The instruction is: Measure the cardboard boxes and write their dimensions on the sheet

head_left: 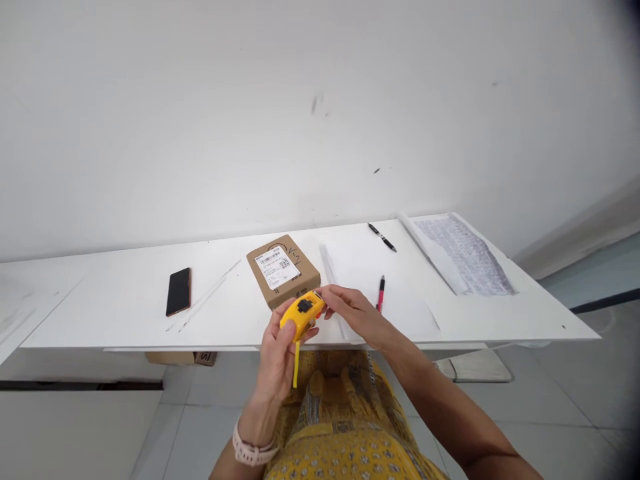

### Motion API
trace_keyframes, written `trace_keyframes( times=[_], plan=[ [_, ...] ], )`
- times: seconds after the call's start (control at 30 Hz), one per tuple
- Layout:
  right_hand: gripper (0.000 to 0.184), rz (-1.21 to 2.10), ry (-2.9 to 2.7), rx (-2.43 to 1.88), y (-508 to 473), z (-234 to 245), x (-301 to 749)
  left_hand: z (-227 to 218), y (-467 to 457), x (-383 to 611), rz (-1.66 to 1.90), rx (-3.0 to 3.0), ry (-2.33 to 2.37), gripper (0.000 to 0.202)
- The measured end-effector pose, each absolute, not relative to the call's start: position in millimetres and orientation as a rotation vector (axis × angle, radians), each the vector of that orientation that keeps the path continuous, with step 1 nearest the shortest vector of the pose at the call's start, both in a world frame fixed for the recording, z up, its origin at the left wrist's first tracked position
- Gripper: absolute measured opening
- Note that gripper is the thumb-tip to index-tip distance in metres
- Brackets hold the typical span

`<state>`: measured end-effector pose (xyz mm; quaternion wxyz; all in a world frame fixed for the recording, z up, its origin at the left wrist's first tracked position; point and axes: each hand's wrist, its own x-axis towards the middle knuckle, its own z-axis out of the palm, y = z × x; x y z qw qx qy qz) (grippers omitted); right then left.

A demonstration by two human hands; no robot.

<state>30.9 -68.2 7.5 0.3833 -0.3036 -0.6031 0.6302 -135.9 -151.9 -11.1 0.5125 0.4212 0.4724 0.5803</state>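
Observation:
A yellow tape measure (301, 313) with a black button and a hanging yellow strap is held over the table's front edge. My left hand (278, 357) wraps around its body from below. My right hand (353, 311) pinches its right end, where the tape tip comes out. Just behind both hands lies a small brown cardboard box (283, 270) with a white shipping label on top.
On the white table (125, 307) lie a black phone (179, 291) at left, a pink pen (381, 293), a black pen (383, 238), loose white sheets (405, 287) and a printed sheet (463, 253) at right. A white wall rises behind. Tiled floor lies below.

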Motion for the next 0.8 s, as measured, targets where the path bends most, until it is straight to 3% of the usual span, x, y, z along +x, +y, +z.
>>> trace_keyframes(
  times=[0.17, 0.47, 0.8],
  plan=[
    [0.039, 1.685, -1.574, -0.838, -62.6, 8.3, 30.5, -25.5, -171.8, -120.9, 1.391, 1.023, 1.173, 0.071],
    [0.043, 1.585, -1.425, -0.862, -18.4, 20.2, 42.5, 22.7, -149.5, -222.1, 1.094, 0.886, 1.176, 0.05],
    [0.037, 1.401, -1.41, -1.16, 22.4, -23.7, -4.4, 51.0, -105.7, -314.0, 1.154, 0.805, 1.495, 0.04]
  ],
)
